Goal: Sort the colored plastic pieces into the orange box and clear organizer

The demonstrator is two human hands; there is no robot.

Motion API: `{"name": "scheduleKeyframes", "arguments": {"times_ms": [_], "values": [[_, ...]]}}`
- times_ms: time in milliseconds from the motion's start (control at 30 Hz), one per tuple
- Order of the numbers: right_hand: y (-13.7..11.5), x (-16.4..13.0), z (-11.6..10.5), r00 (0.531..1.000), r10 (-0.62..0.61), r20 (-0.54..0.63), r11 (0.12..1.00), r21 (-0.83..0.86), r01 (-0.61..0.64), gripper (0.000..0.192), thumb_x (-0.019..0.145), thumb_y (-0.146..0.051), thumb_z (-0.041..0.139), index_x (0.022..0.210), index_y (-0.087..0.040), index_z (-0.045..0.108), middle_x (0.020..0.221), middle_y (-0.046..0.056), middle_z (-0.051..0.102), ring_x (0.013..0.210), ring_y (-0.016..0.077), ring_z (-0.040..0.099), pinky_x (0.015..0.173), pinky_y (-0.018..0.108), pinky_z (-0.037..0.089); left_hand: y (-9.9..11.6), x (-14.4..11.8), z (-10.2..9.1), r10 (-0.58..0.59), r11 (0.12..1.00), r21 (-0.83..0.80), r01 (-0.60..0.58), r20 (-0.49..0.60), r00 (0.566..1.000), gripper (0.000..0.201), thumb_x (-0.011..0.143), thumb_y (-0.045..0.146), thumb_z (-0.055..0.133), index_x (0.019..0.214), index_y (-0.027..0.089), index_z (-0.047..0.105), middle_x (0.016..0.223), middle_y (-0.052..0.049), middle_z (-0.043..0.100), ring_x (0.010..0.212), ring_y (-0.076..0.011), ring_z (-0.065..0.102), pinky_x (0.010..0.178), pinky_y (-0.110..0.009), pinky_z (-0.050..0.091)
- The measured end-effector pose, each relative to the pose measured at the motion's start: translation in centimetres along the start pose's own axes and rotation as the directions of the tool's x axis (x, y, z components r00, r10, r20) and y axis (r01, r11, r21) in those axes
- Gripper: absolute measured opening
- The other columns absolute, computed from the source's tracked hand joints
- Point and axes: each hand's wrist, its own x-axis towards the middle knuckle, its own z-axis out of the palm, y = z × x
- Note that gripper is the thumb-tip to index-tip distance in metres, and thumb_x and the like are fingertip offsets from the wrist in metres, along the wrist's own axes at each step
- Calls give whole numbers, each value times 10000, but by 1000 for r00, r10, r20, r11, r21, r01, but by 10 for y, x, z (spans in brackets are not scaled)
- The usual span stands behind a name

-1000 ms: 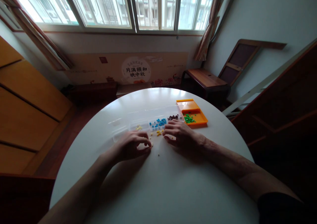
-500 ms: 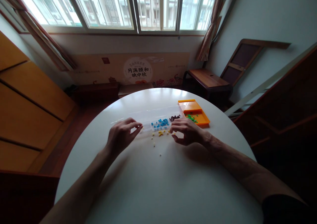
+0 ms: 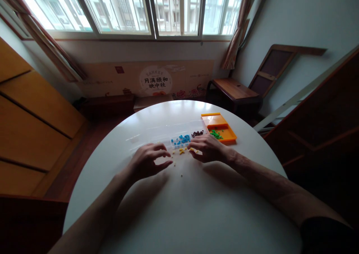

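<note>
Hovering low over the white round table [image 3: 179, 209], the left hand [image 3: 148, 160] has dropped back from the clear compartment box [image 3: 168, 132], fingers loosely spread and empty, while the right hand [image 3: 209, 149] has slid nearer to pinch one yellow bead [image 3: 192, 149]. Between the two hands lie several loose yellow beads [image 3: 181, 151], too small to count. Beyond them the box holds blue beads [image 3: 181, 139] and dark red beads [image 3: 197, 133], beside one orange tray [image 3: 224, 132] of green beads [image 3: 215, 134].
</note>
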Motion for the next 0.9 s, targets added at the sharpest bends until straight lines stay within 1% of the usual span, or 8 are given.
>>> {"name": "scheduleKeyframes", "arguments": {"times_ms": [167,333,467,567,667,733,800,900], "values": [[-9,-9,6,994,104,-28,993,-55,-105,95,1020,-255,647,1060,-205,717,906,42,776,731,171,668,650,289,443,6,2,8,41,994,-108,-30,105,994,154,994,408,790,998,256,818,988,-37,804,796,-181,750,744,-316,563],[-17,-19,6,956,283,-82,958,74,-277,148,1030,-270,713,1170,-225,732,1062,62,824,853,191,740,754,293,536,7,5,14,20,988,-153,4,155,988,123,1015,377,765,1010,272,830,994,-41,792,795,-171,737,740,-293,561],[-13,-21,9,963,262,-65,963,83,-257,169,1032,-272,727,1196,-245,756,1145,64,822,947,205,767,796,295,566,6,6,17,19,986,-168,9,166,986,149,1062,304,695,1001,270,826,989,-41,792,796,-157,741,747,-272,558],[-9,-20,13,970,237,-51,969,84,-232,87,1046,-242,704,1106,-240,768,1052,51,812,900,189,754,785,280,563,5,7,18,27,985,-173,0,157,987,166,1067,279,685,969,256,817,963,-48,791,785,-153,741,744,-262,561],[-8,-20,15,973,226,-42,970,101,-221,91,1053,-210,683,1020,-234,763,989,38,792,864,174,734,777,269,554,5,7,18,48,987,-162,-23,152,987,172,1074,267,672,965,248,804,961,-47,792,782,-149,740,735,-254,560],[-8,-21,15,974,220,-45,970,111,-214,86,1047,-209,687,1007,-232,760,999,40,785,871,174,729,780,270,554,4,7,17,49,993,-116,-35,115,992,179,1088,269,657,981,248,799,975,-40,797,801,-150,745,740,-254,559],[-8,-21,15,976,211,-50,971,127,-203,73,1041,-211,692,1011,-232,755,1005,39,781,872,175,725,773,271,556,2,7,14,11,1000,-23,-10,22,1000,189,1104,285,645,1004,251,801,993,-32,804,794,-148,737,733,-258,547],[-7,-23,14,979,191,-68,969,172,-177,81,1053,-200,672,1034,-235,742,1005,36,783,884,176,728,783,276,570,-2,6,9,-112,983,130,129,-133,985,212,1111,327,648,1007,244,812,995,-26,807,715,-137,682,684,-264,507]]}}
